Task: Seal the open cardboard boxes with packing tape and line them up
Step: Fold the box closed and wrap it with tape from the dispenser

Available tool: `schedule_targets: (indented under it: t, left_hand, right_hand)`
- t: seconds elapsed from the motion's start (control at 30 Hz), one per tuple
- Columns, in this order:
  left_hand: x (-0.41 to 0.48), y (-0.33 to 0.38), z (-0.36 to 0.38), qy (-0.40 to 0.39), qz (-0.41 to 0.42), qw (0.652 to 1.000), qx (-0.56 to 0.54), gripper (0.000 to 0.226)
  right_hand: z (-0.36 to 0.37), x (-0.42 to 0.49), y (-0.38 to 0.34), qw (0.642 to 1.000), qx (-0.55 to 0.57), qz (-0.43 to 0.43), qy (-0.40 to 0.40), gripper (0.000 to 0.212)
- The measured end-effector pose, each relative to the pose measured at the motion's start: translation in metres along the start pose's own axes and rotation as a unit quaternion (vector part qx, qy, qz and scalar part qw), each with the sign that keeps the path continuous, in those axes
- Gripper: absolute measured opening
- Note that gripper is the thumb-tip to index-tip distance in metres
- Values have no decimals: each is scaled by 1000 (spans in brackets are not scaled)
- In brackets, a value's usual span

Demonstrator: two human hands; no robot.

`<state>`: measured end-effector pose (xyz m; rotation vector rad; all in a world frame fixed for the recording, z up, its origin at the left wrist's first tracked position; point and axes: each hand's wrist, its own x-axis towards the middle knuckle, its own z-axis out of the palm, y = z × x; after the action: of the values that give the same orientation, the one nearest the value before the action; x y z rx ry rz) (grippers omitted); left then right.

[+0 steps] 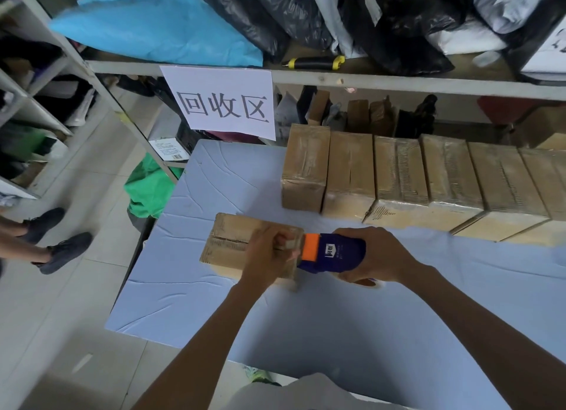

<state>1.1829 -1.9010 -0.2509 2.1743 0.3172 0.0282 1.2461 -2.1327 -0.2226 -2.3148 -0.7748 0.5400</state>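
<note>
Two hands work on one box (245, 244) at the near left of the table (337, 324).
Left hand (269, 256) presses down on the box's right end, fingers curled over the tape edge there; right hand (379, 256) grips a blue dispenser (333, 251) whose orange end touches that same end of the box. Behind, well apart, a row of taped boxes (428, 179) stands side by side along the far edge, below a shelf (337, 78) carrying a paper sign (223, 103).

The left hand (269, 253) holds a cardboard box (242, 244) while the right hand (376, 256) grips a blue tape dispenser (332, 251).
</note>
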Motion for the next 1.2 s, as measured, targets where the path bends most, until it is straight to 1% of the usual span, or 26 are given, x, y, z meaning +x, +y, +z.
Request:
schedule_targets:
  t: [0.1,0.2,0.33,0.4,0.5,0.73,0.87,0.93,1.07,1.2]
  left_hand:
    - [4,-3,-7,3,-24,999,-26,25]
    - [4,-1,-10,-8,-30,999,-36,27]
    - [3,-2,-8,0,-26,999,-34,26]
    - [4,-3,-7,14,-33,999,-18,28]
    - [5,-5,-5,17,-42,999,-7,30]
    - [4,-9,-5,8,-18,1000,4,35]
    - [4,-11,-7,1,-16,1000,-20,33]
    - [6,-11,-8,3,-9,1000,-27,32]
    - [8,-12,-7,15,0,1000,-16,28]
    - [10,-11,-8,6,28,1000,4,27]
  right_hand:
    - [-1,2,-5,1000,-16,0,-16,73]
    - [-23,-12,1,999,35,5,-24,72]
    - [-45,-37,13,999,14,29,-28,75]
    - [-44,-36,8,998,-32,36,-30,75]
    - [-36,-22,-6,987,-151,35,-34,73]
    - [-6,20,-40,954,-280,65,-83,57]
    - [11,48,-60,950,-289,94,-75,59]
    - [16,57,-69,950,-288,103,-62,56]
    - [19,62,-80,942,-309,119,-51,53]
    - [22,60,-89,925,-355,128,-45,51]
